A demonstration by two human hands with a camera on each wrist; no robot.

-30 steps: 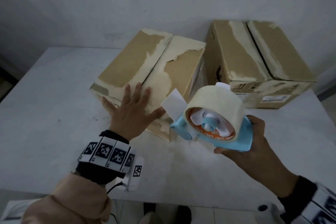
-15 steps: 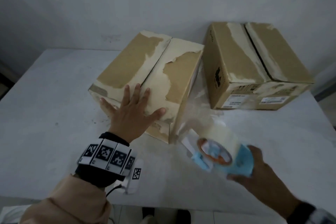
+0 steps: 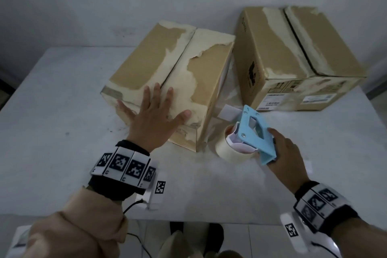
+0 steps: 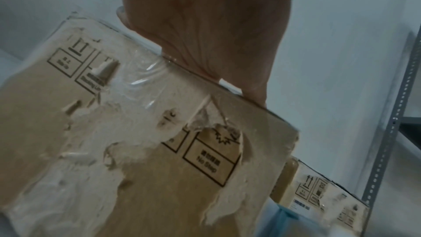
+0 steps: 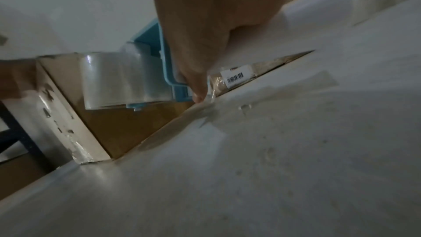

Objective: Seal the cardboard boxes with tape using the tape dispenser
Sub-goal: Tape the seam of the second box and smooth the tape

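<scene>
A worn cardboard box (image 3: 173, 73) lies mid-table with its top flaps closed. My left hand (image 3: 152, 115) lies flat on its near top edge, fingers spread; the left wrist view shows the palm (image 4: 205, 33) over the box's printed side (image 4: 136, 150). A second box (image 3: 293, 54) stands at the right rear. My right hand (image 3: 287, 153) grips the blue tape dispenser (image 3: 254, 132) low over the table beside the first box's near right corner, its clear tape roll (image 3: 230, 151) facing down. A loose tape end (image 3: 228, 112) sticks out toward the boxes. The right wrist view shows the tape roll (image 5: 118, 78) and dispenser (image 5: 168, 71).
The white table (image 3: 62, 111) is scuffed, and its front edge runs just below my wrists. A grey wall stands right behind the boxes. A metal shelf upright (image 4: 391, 118) appears at the right in the left wrist view.
My right hand brought the dispenser down from chest height to the table beside the first box and turned it roll-down. The left hand stayed flat on the box.
</scene>
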